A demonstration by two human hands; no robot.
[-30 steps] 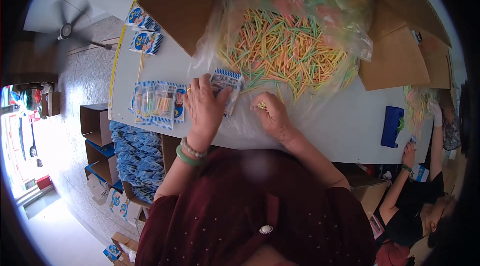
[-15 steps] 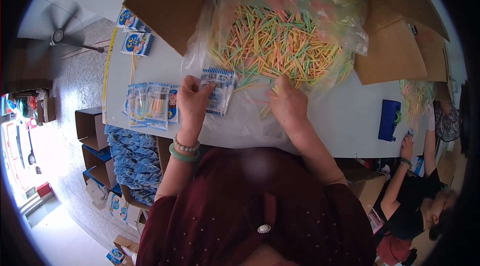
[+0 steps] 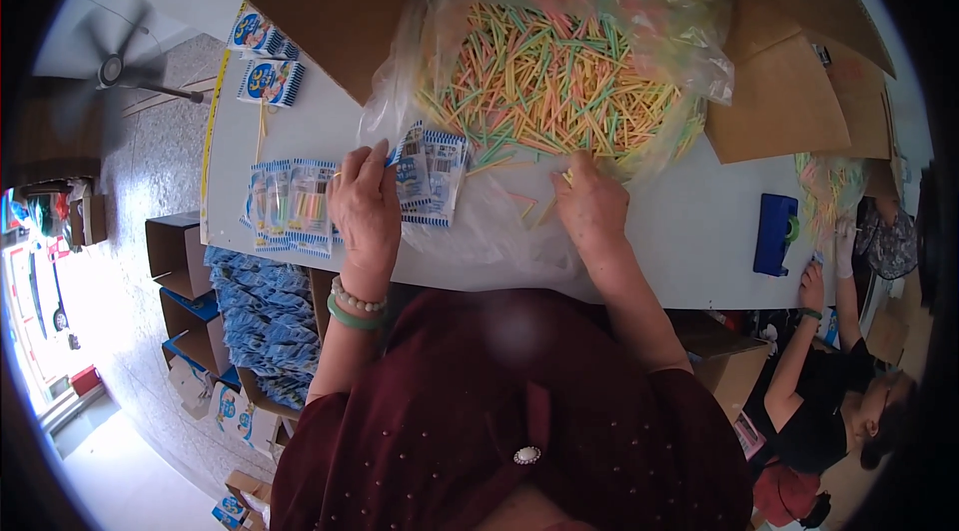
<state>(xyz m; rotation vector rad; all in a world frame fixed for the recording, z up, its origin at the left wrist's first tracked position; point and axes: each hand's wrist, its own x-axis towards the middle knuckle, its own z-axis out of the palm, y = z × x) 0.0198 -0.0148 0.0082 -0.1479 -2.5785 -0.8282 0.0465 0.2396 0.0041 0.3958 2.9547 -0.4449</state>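
My left hand [image 3: 365,206] grips a few small blue-and-white printed packets [image 3: 430,173] at the edge of the white table [image 3: 699,241]. My right hand [image 3: 591,206] reaches into the mouth of a big clear plastic bag [image 3: 479,221] and its fingers close on a few thin coloured sticks. The bag holds a large heap of yellow, green, orange and pink sticks [image 3: 554,81] and lies inside an open cardboard box [image 3: 340,1]. A row of filled packets [image 3: 290,203] lies flat just left of my left hand.
More packets [image 3: 265,56] lie at the table's far left. A blue block [image 3: 775,231] stands at the right, near a person's hands [image 3: 829,261] working on another bag of sticks [image 3: 829,186]. Open boxes of blue packets [image 3: 255,316] stand on the floor, and a fan [image 3: 115,66] beyond.
My right hand has moved from the table edge up into the bag's mouth among the sticks. My left hand has kept the packets and shifted slightly.
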